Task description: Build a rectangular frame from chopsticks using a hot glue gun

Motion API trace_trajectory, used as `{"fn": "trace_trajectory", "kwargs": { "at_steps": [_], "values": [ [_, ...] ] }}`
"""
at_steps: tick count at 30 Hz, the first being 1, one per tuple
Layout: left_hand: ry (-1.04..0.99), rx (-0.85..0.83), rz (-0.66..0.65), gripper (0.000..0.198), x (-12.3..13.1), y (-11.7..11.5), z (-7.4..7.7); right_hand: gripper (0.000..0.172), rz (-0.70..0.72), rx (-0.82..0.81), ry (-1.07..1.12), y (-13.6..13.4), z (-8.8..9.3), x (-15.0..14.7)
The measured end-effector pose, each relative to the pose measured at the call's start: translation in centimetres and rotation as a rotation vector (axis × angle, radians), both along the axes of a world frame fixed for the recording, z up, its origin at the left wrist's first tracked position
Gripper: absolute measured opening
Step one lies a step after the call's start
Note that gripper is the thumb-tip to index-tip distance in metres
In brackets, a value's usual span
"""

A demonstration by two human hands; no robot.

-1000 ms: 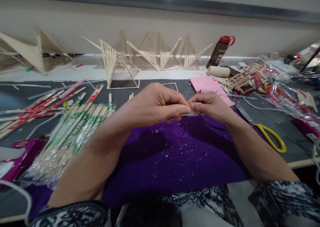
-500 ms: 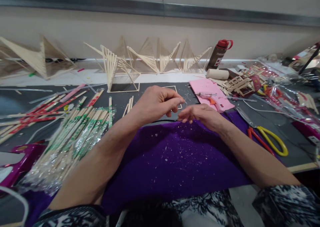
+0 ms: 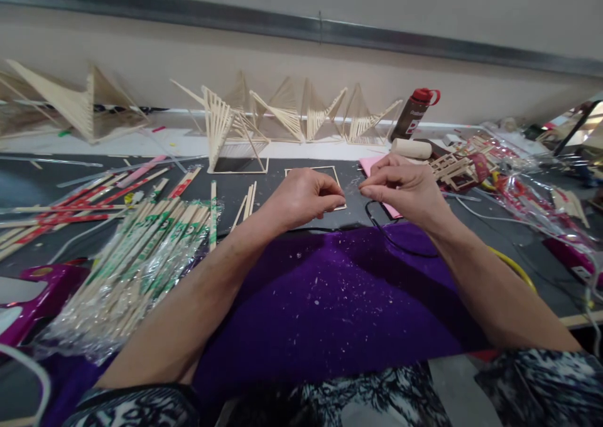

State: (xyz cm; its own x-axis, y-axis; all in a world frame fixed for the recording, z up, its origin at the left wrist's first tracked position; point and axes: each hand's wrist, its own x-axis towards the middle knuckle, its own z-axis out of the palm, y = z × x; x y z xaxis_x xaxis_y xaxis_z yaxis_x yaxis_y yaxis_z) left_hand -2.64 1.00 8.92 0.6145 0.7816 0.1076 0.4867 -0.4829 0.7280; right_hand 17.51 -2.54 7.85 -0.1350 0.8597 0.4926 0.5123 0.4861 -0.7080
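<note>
My left hand (image 3: 306, 194) hovers over the near edge of the dark work surface, thumb and fingertips pinched together. Whatever lies in that pinch, if anything, is too small to make out. A short gap to its right, my right hand (image 3: 405, 182) is raised with its thumb and forefinger pressed together; I cannot tell what is between them. Behind the left hand lies a flat square frame (image 3: 337, 179) of thin wooden sticks, partly covered by it. A pink sheet (image 3: 370, 165) shows partly behind the right hand. Below both hands spreads a purple cloth (image 3: 330, 308) flecked with pale bits.
Wrapped chopsticks (image 3: 151, 245) lie in clear plastic at left, near a magenta tool (image 3: 42, 295). Stick structures (image 3: 219, 125) stand along the wall. A bottle with a red lid (image 3: 412, 113) stands behind a pale roll (image 3: 411, 148). A black cord (image 3: 396, 242) crosses the cloth.
My right hand has moved up and away from my left hand, its loose fingers now pinched together. My left hand stays pinched in nearly the same place. The view has shifted slightly.
</note>
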Motion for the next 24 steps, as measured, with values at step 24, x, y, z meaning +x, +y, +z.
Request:
{"fn": "trace_trajectory", "kwargs": {
  "at_steps": [24],
  "values": [
    [0.23, 0.243, 0.165, 0.025, -0.7, 1.4, -0.3, 0.016, -0.535, -0.1, -0.102, 18.3, -2.2, 5.3]
  ]
}}
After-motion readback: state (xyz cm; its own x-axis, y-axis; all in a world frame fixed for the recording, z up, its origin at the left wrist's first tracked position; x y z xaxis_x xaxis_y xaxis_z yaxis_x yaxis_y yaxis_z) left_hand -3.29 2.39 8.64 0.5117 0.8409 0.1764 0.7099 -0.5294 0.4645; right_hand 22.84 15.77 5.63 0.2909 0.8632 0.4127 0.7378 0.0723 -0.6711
